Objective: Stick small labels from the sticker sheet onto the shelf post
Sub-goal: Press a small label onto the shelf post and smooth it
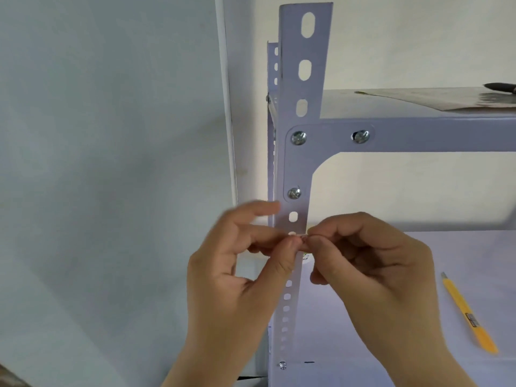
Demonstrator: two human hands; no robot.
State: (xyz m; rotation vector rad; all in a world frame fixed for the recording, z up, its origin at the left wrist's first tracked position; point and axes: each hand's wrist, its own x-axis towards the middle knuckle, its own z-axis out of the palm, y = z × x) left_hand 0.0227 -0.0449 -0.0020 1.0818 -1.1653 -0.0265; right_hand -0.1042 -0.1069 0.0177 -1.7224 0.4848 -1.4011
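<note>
While both sets of fingertips crowd one spot, your hazards run as follows:

Post: your shelf post (300, 88) stands upright at the shelf unit's left front corner, punched with slots and bolted through a corner bracket (329, 135). Your hands work in front of it, just below the lowest bracket screw (293, 193).

Left hand: your left hand (240, 263) has thumb and forefinger pinched together at the post face, the other fingers spread and motion-blurred. What sits in the pinch is too small to tell.

Right hand: your right hand (371, 258) is curled, its fingertips pinched tip to tip against the left ones. A sliver of something pale shows at the meeting point, probably a label, though you cannot confirm it.

Sticker sheet: none is clearly visible; a flat sheet (446, 100) lies on the top shelf beside a dark pen (501, 87), but whether it is the sticker sheet cannot be told.

Risk, folding: a label passed between two pinches can curl and stick to itself or to a fingertip.

Risk, placement: slots sit just above and below your fingers, so a label pressed carelessly may bridge a hole and lift.

Risk, skew: pressing one end first with a moving hand would set it crooked.

Bystander: a yellow utility knife (469, 314) lies on the lower shelf, well apart from your hands.
</note>
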